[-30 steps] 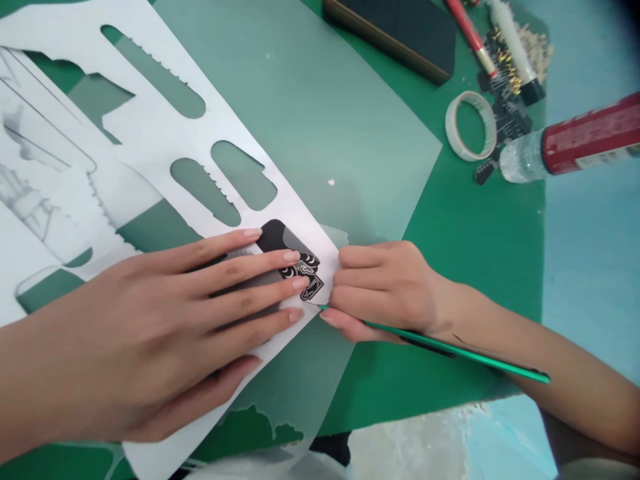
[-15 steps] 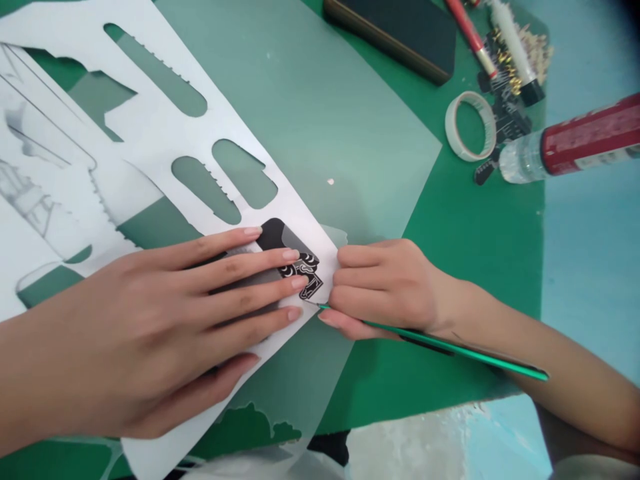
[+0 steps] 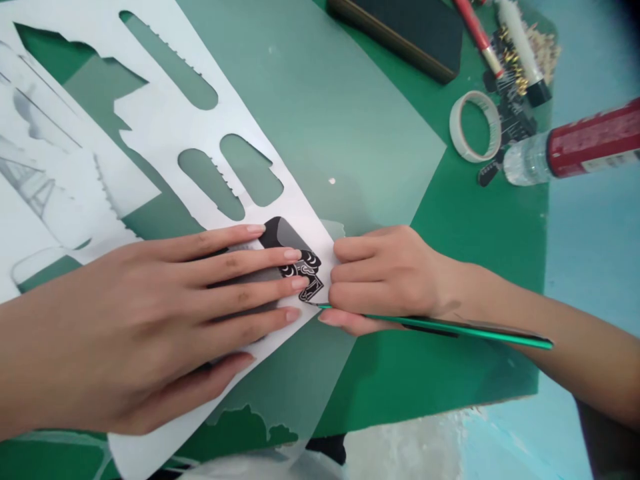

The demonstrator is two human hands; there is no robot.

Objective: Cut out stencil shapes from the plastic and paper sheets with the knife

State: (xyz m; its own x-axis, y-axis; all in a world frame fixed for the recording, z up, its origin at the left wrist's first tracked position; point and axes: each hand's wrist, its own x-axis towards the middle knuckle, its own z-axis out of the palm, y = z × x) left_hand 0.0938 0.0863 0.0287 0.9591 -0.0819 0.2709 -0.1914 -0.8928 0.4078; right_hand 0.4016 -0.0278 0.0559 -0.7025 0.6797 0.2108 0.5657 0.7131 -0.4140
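Note:
My left hand [image 3: 165,333] lies flat with its fingers spread, pressing on a black patterned piece [image 3: 311,285] and the white cut-out sheet [image 3: 255,117] around it. Fine white lines mark the piece's right end; my fingers cover much of the rest. Closed in a pinch, my right hand [image 3: 390,277] holds a slim green pen-like tool [image 3: 480,333]. Its thin tip meets the lower corner of the black piece, just beyond my left fingertips. The tool's long handle runs out under my right wrist.
Beneath the white sheet lies a translucent sheet [image 3: 370,120] on a green board [image 3: 450,240]. At the upper right are a dark block [image 3: 400,30], a tape roll [image 3: 475,127], a red stick [image 3: 475,30], small brass bits, black scraps and a red bottle [image 3: 590,143].
The far end of the green tool has swung slightly upward with my right wrist, its tip staying at the same corner. My left hand keeps its hold; the view has shifted slightly.

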